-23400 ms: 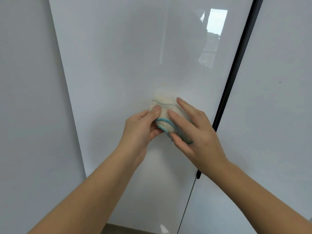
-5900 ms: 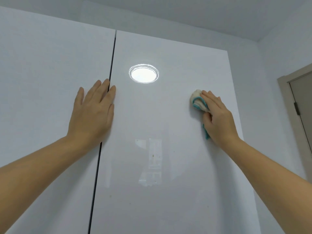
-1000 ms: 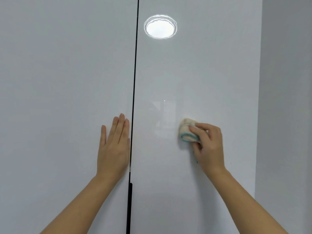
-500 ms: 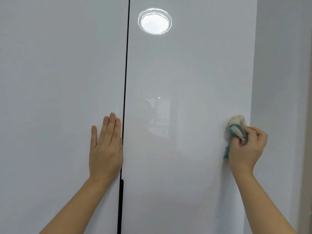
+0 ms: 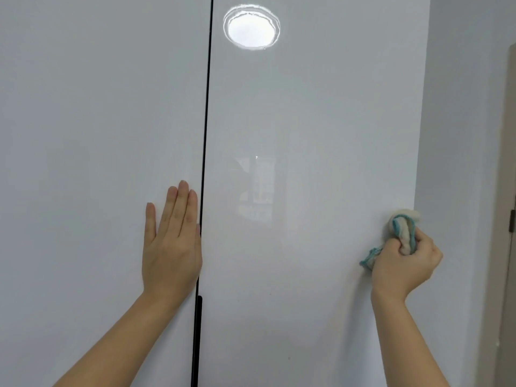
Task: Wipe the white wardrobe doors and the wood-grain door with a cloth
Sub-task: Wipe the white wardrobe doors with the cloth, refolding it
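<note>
Two glossy white wardrobe doors fill the view, the left door (image 5: 92, 163) and the right door (image 5: 312, 135), split by a thin black gap (image 5: 206, 113). My left hand (image 5: 171, 241) lies flat with straight fingers on the left door, right beside the gap. My right hand (image 5: 405, 261) grips a bunched cream cloth with teal edging (image 5: 403, 227) and holds it against the right edge of the right door. A strip of the brownish door frame (image 5: 506, 219) shows at the far right edge.
A black handle strip (image 5: 198, 331) runs down the gap below my left hand. A white wall (image 5: 460, 135) stands right of the wardrobe. A round ceiling light reflects high on the right door (image 5: 251, 26).
My right hand swept the cloth rightward across the right door from its middle to its right edge. My left hand stayed flat beside the gap.
</note>
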Tool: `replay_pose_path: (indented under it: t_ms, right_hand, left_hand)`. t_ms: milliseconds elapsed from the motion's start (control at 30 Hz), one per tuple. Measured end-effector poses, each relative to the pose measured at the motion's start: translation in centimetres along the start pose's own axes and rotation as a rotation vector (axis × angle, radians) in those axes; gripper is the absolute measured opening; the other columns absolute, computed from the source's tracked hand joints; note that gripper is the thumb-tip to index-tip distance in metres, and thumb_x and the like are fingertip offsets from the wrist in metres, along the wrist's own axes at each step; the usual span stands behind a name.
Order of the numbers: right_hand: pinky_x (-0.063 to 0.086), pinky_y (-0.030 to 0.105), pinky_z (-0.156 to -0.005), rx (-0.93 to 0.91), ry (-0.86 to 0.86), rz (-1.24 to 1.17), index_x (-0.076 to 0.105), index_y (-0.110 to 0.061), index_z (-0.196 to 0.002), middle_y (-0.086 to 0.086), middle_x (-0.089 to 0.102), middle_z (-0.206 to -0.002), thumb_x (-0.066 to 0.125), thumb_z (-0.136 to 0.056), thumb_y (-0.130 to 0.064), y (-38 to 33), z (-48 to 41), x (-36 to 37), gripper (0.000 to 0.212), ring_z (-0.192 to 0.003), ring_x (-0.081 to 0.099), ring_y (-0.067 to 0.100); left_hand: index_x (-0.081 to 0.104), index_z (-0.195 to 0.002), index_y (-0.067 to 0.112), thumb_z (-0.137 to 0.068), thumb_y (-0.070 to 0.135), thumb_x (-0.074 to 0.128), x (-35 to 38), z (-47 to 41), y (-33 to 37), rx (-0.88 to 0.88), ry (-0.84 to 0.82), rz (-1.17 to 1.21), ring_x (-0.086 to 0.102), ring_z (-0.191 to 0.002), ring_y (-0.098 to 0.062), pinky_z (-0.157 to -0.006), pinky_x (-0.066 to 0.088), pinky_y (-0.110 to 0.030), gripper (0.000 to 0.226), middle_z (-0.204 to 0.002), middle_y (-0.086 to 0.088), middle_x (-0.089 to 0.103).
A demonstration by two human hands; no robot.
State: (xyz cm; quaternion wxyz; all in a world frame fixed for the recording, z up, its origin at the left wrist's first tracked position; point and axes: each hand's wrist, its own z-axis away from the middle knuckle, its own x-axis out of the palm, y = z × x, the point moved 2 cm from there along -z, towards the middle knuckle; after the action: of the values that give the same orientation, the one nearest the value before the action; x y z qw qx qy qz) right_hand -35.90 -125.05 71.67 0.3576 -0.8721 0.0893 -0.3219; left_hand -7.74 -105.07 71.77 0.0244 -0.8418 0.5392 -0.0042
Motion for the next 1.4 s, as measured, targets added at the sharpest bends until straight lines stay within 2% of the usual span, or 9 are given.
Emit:
replay_pose_path:
  t_ms: [67, 133, 300, 500, 733, 833, 1000, 1233, 1400]
  right_hand:
    - [0.032, -0.004, -0.075, 0.008, -0.026, -0.018, 0.061, -0.004, -0.115, -0.001, 0.042, -0.114, 0.048, -0.083, 0.004, -0.5, 1.8, 0.4, 0.035, -0.086, 0.049, -0.010]
    - [0.036, -0.001, -0.079, -0.010, -0.067, -0.034, 0.062, -0.006, -0.115, -0.004, 0.042, -0.115, 0.049, -0.083, 0.005, -1.2, 3.8, 1.0, 0.036, -0.096, 0.053, 0.006]
    - [0.046, 0.020, -0.091, -0.152, -0.204, -0.079, 0.065, -0.014, -0.115, -0.005, 0.044, -0.116, 0.054, -0.079, 0.010, -3.2, 9.6, 3.0, 0.044, -0.109, 0.053, 0.019]
    - [0.047, 0.023, -0.088, -0.304, -0.380, -0.096, 0.067, -0.015, -0.114, -0.005, 0.045, -0.117, 0.053, -0.073, 0.004, -5.2, 16.0, 5.1, 0.047, -0.109, 0.049, 0.018]
    - [0.047, 0.031, -0.091, -0.526, -0.604, -0.101, 0.065, -0.019, -0.115, -0.004, 0.045, -0.120, 0.058, -0.071, 0.010, -6.0, 21.0, 6.0, 0.053, -0.113, 0.044, 0.011]
    - [0.047, 0.035, -0.089, -0.669, -0.713, -0.090, 0.064, -0.019, -0.113, -0.003, 0.047, -0.120, 0.056, -0.077, -0.002, -5.5, 21.6, 5.4, 0.041, -0.110, 0.045, 0.016]
    - [0.041, 0.031, -0.084, -0.897, -0.807, 0.030, 0.071, -0.016, -0.103, -0.002, 0.054, -0.117, 0.059, -0.081, -0.008, -4.0, 20.1, 3.7, 0.027, -0.105, 0.050, 0.022]
    - [0.041, 0.034, -0.085, -0.762, -0.684, 0.117, 0.070, -0.018, -0.100, 0.000, 0.059, -0.113, 0.054, -0.074, -0.006, -1.4, 15.2, 0.8, 0.033, -0.104, 0.052, 0.022]
    - [0.049, 0.043, -0.083, -0.591, -0.597, 0.128, 0.071, -0.014, -0.102, 0.002, 0.058, -0.114, 0.066, -0.071, 0.012, 0.5, 11.1, -0.7, 0.040, -0.107, 0.049, 0.021]
  left_hand:
    - [0.030, -0.147, -0.002, -0.097, 0.004, 0.040, 0.0, -0.1, 0.0, 0.001, 0.000, 0.000, 0.024, -0.145, -0.028, -0.117, 0.018, -0.054, 0.051, -0.156, -0.015, 0.027]
    - [0.031, -0.147, -0.002, -0.098, 0.004, 0.041, -0.1, -0.1, 0.1, 0.003, 0.007, 0.005, 0.025, -0.145, -0.028, -0.117, 0.018, -0.054, 0.050, -0.155, -0.016, 0.028]
    - [0.034, -0.146, -0.001, -0.094, -0.004, 0.048, 0.0, -0.1, -0.1, 0.006, 0.027, 0.024, 0.027, -0.144, -0.026, -0.117, 0.020, -0.051, 0.054, -0.154, -0.014, 0.031]
    - [0.040, -0.144, 0.004, -0.082, -0.016, 0.041, -0.4, -0.1, -0.6, 0.005, 0.033, 0.052, 0.031, -0.142, -0.020, -0.118, 0.022, -0.045, 0.065, -0.152, -0.008, 0.035]
    - [0.047, -0.141, 0.005, -0.075, -0.019, 0.040, -1.5, -0.3, -1.8, 0.075, -0.019, 0.090, 0.035, -0.140, -0.016, -0.116, 0.025, -0.039, 0.070, -0.149, -0.006, 0.041]
    - [0.046, -0.141, 0.005, -0.074, -0.021, 0.040, -1.7, -0.4, -2.2, 0.090, -0.049, 0.096, 0.035, -0.140, -0.018, -0.116, 0.025, -0.041, 0.072, -0.149, -0.007, 0.041]
    - [0.041, -0.142, -0.001, -0.081, -0.015, 0.039, -2.0, 1.9, -1.8, 0.074, -0.105, 0.118, 0.029, -0.143, -0.024, -0.118, 0.020, -0.048, 0.063, -0.152, -0.013, 0.035]
    - [0.034, -0.145, -0.003, -0.087, -0.006, 0.038, -2.3, 5.9, 1.1, -0.062, -0.148, 0.122, 0.019, -0.146, -0.030, -0.119, 0.008, -0.053, 0.058, -0.155, -0.018, 0.026]
    - [0.027, -0.148, -0.001, -0.097, 0.005, 0.033, -1.5, 7.2, 2.1, -0.127, -0.189, 0.085, 0.013, -0.148, -0.028, -0.119, 0.006, -0.055, 0.052, -0.159, -0.016, 0.017]
